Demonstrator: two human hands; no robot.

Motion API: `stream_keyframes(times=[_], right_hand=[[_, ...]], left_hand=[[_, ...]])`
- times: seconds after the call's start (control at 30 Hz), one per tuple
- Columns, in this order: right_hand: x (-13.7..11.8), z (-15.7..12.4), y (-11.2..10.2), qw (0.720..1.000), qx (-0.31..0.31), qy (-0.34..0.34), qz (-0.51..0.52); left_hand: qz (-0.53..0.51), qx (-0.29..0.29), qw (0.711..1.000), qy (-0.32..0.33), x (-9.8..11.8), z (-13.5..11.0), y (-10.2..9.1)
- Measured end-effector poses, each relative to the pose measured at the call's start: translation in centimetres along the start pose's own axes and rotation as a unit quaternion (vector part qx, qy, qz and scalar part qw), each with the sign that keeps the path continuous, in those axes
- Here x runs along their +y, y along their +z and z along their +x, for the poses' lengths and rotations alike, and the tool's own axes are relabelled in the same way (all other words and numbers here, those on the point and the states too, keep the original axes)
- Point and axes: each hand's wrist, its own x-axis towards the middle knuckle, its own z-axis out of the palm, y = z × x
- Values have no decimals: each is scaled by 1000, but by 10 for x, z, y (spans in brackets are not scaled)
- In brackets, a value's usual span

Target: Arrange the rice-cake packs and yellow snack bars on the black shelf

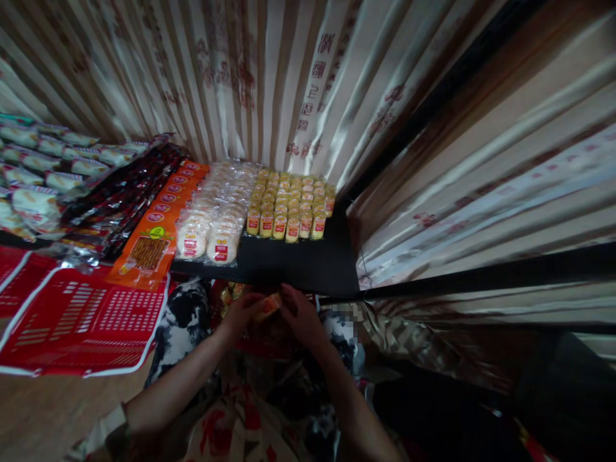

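A small yellow snack pack with a red label (269,304) is held low in front of me, just below the shelf's front edge. My left hand (238,313) is closed on its left end. At its right end, the curled fingers of my right hand (302,316) grip the wrapper, their tips partly lost in shadow. Under my hands, between my knees, is a dark red basket holding more yellow packs (231,292); its inside is mostly hidden. Matching yellow packs (289,204) stand in tight rows on the black shelf (308,262) ahead.
Left of the rows lie clear-wrapped round white snacks (222,242), a long orange packet (154,224), dark shiny packets (125,192) and white packets (36,205). A red basket with white rim (110,308) stands at left. Pleated curtains (269,83) hang behind and at right.
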Motion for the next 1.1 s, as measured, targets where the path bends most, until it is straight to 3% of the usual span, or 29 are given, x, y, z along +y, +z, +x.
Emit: stream_keyframes(times=[0.23,0.43,0.63,0.83,0.97,1.1], right_hand=[[-9,3,-9,980,141,114,79],[-10,4,-17,963,204,112,134],[2,13,-23,935,236,110,243],[29,43,-47,900,318,94,283],[41,72,-74,901,347,65,251],[54,104,-96,906,367,39,206]], left_hand=[[-17,-23,997,67,28,-14,28],[40,15,992,119,41,-4,58],[78,37,977,194,48,24,97],[223,27,952,208,69,50,136],[326,23,918,226,91,66,163],[344,5,903,257,107,84,189]])
